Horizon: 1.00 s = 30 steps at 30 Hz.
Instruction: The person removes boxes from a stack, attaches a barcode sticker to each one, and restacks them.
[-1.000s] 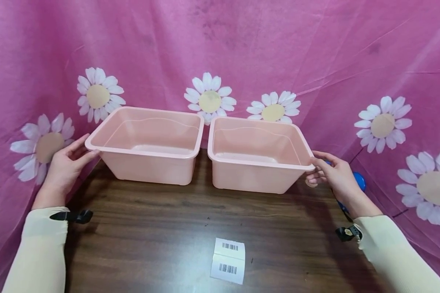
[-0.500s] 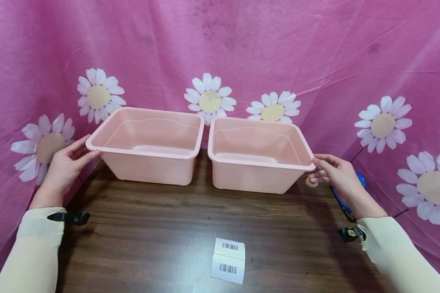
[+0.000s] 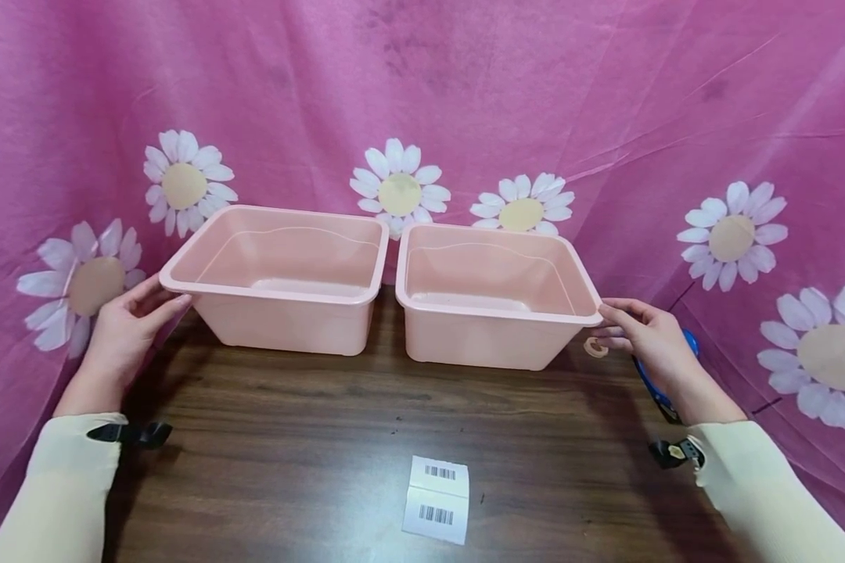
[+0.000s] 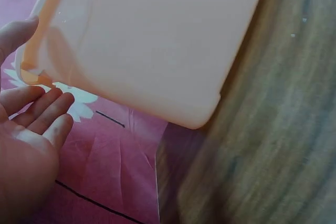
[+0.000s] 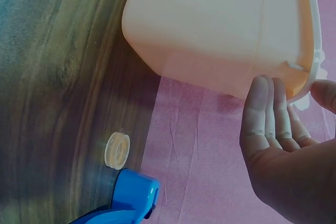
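Pinching the near outer corner of the left bin (image 3: 282,320), the left hand (image 3: 123,328) has its thumb on one side of the rim and its fingers on the other. Across from it, the right hand (image 3: 651,336) holds the right bin (image 3: 493,336) the same way, thumb at the rim of the near outer corner, fingers reaching below it along the wall. Each grip is narrow, with just the bin's corner between thumb and fingers. Between the two grips, both bins stand upright side by side on the table (image 3: 289,453), a slim gap separating them. Just below the right grip lies a ring (image 3: 595,347); a blue thing (image 5: 134,195), partly hidden by that hand in the head view, sits beside the ring. Nearer the person than either grip, and about midway between them, lies a paper (image 3: 436,500) with two barcodes. Beyond the grips hangs pink cloth (image 3: 310,86) with white flowers.
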Available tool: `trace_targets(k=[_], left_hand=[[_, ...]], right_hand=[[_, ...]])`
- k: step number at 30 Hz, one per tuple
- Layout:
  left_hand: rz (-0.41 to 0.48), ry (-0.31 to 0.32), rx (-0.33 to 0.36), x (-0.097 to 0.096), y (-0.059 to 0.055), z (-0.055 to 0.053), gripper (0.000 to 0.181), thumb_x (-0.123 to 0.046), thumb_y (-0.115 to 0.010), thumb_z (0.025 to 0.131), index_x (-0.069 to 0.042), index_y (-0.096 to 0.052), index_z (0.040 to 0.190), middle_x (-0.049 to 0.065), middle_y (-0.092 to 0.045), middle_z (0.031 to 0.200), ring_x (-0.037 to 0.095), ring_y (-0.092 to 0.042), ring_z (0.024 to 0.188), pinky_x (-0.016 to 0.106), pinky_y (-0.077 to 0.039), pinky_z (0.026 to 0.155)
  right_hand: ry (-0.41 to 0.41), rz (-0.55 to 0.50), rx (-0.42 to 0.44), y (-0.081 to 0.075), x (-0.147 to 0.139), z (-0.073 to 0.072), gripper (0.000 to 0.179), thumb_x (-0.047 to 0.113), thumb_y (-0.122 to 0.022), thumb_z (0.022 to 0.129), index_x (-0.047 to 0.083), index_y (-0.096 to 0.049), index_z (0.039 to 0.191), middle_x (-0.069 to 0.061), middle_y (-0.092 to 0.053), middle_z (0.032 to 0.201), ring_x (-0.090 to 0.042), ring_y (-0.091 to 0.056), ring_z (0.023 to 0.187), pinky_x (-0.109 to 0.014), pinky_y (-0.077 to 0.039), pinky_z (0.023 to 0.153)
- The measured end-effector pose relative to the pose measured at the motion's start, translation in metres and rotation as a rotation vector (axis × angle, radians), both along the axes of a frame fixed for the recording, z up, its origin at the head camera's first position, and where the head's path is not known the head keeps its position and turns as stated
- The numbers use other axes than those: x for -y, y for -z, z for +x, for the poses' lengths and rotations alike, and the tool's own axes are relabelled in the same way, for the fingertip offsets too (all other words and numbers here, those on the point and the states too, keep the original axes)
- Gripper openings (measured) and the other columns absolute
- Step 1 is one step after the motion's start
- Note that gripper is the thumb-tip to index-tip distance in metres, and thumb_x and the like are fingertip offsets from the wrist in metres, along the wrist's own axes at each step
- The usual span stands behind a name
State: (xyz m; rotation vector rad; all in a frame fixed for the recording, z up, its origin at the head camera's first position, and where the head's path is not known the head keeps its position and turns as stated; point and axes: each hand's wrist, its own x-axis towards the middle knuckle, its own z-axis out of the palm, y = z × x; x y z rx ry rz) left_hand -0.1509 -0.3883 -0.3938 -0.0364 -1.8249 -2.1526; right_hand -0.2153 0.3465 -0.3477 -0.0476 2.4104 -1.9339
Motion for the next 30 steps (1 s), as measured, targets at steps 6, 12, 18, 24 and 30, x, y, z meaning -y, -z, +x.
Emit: trace_targets(k=[6, 12, 18, 24, 30], left_hand=[[-0.312, -0.055, 0.046, -0.007, 0.010, 0.009, 0.051, -0.001, -0.074, 0.106, -0.009, -0.065, 0.155, -0.033, -0.076, 0.118, -0.019, -0.070, 0.105, 0.001, -0.055, 0.089], [-0.688, -0.172, 0.173, -0.024, 0.022, 0.019, 0.071, -0.023, -0.079, 0.107, 0.006, -0.049, 0.164, 0.004, -0.076, 0.146, -0.032, -0.053, 0.105, -0.005, -0.045, 0.087], [-0.884, -0.105, 0.286, -0.049, 0.026, 0.039, 0.071, -0.038, -0.076, 0.108, 0.012, -0.057, 0.155, 0.036, -0.065, 0.149, -0.008, -0.070, 0.113, -0.003, -0.042, 0.082], [-1.013, 0.108, 0.266, -0.097, 0.028, 0.045, 0.064, -0.038, -0.076, 0.108, 0.009, -0.064, 0.149, 0.027, -0.075, 0.141, 0.047, -0.073, 0.132, 0.051, -0.062, 0.109], [-1.016, 0.316, 0.177, -0.152, 0.031, 0.052, 0.049, -0.030, -0.082, 0.103, 0.005, -0.075, 0.136, 0.010, -0.085, 0.117, 0.020, -0.081, 0.104, 0.041, -0.068, 0.094]], right_hand=[[-0.015, -0.028, -0.006, 0.005, -0.003, 0.008, 0.027, 0.031, -0.069, 0.113, 0.013, -0.064, 0.132, 0.014, -0.084, 0.101, -0.003, -0.082, 0.090, -0.021, -0.069, 0.080], [-0.023, 0.011, -0.010, 0.017, -0.008, 0.017, 0.014, 0.032, -0.065, 0.115, 0.022, -0.068, 0.125, 0.015, -0.085, 0.100, -0.002, -0.082, 0.091, -0.021, -0.069, 0.080], [-0.046, 0.136, 0.042, 0.040, -0.002, 0.029, 0.021, 0.036, -0.062, 0.116, 0.020, -0.069, 0.128, 0.020, -0.082, 0.101, -0.002, -0.081, 0.095, -0.023, -0.069, 0.083], [-0.073, 0.156, 0.139, 0.062, 0.013, 0.046, 0.047, 0.029, -0.062, 0.117, -0.009, -0.060, 0.145, 0.003, -0.084, 0.106, -0.010, -0.082, 0.095, -0.027, -0.070, 0.084], [-0.174, 0.180, 0.224, 0.068, 0.031, 0.064, 0.053, 0.025, -0.064, 0.116, -0.017, -0.057, 0.148, -0.016, -0.083, 0.117, -0.016, -0.083, 0.099, -0.030, -0.071, 0.087]])
